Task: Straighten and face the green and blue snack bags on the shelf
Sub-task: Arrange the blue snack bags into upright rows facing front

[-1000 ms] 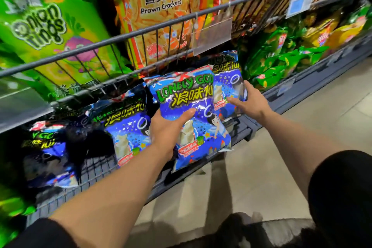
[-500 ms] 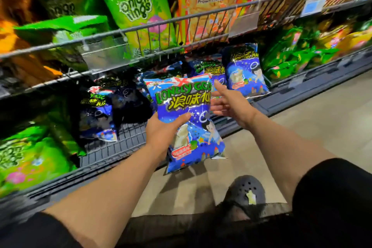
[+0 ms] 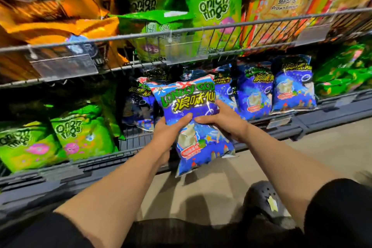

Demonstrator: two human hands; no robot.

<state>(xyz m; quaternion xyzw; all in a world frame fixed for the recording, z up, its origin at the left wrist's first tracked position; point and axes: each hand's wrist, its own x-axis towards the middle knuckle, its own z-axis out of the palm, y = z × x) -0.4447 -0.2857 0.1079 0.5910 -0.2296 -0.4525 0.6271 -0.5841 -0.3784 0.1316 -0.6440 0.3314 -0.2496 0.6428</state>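
Both hands hold one blue snack bag in front of the lower shelf.

Head view: the left hand (image 3: 168, 131) and right hand (image 3: 223, 121) each curl fingers round the blue bag (image 3: 193, 125), thumbs on its face, label upright, just off the lower shelf (image 3: 141, 139) between the standing blue bags (image 3: 291, 86) and the green bags (image 3: 80, 135). It looks light, puffy, slick and crushable; holding its side edges seems safest.

The crinkly blue foil snack bag (image 3: 193, 125) bears yellow-green lettering and a red-white flag corner. Left of that bag, glossy green onion-ring bags (image 3: 80, 135) show pink blotches. Above it, orange crumpled bags (image 3: 60, 20) and yellow-red prawn cracker bags (image 3: 281, 6).
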